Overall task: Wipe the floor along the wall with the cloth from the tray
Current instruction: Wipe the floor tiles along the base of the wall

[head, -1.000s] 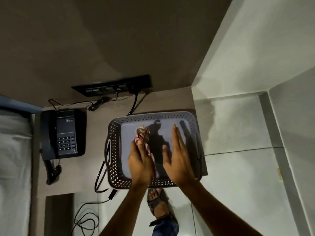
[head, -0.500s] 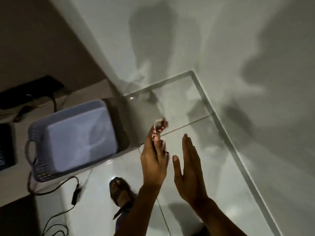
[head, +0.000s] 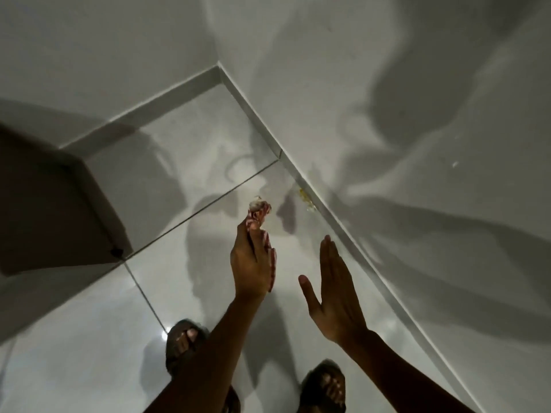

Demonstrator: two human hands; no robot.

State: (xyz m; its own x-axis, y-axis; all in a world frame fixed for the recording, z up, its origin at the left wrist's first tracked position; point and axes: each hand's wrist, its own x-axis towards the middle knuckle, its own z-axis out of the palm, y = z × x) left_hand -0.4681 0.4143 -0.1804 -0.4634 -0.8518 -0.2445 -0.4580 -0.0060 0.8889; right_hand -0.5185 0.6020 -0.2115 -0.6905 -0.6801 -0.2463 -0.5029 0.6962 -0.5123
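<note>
In the head view, the cloth (head: pixel 258 213) is seen pinched in the left hand (head: pixel 252 263), whose fingers (head: pixel 253 234) are closed on it. It is held in the air above the floor (head: pixel 89 353), not yet touching the tiles. Its bunched end pokes out past the fingertips, and a strip of it trails back along the palm edge — so its long axis runs along the hand, pointing forward toward the yellowish spot (head: pixel 307 199) at the foot of the wall (head: pixel 387 129). The cloth seems to be carried this way so that its free end can be pressed down first. The right hand (head: pixel 334 293) is held flat and open, nothing in it, just beside the skirting (head: pixel 372 263) — probably kept free for balance. Two sandalled feet (head: pixel 185 344) are planted below.
</note>
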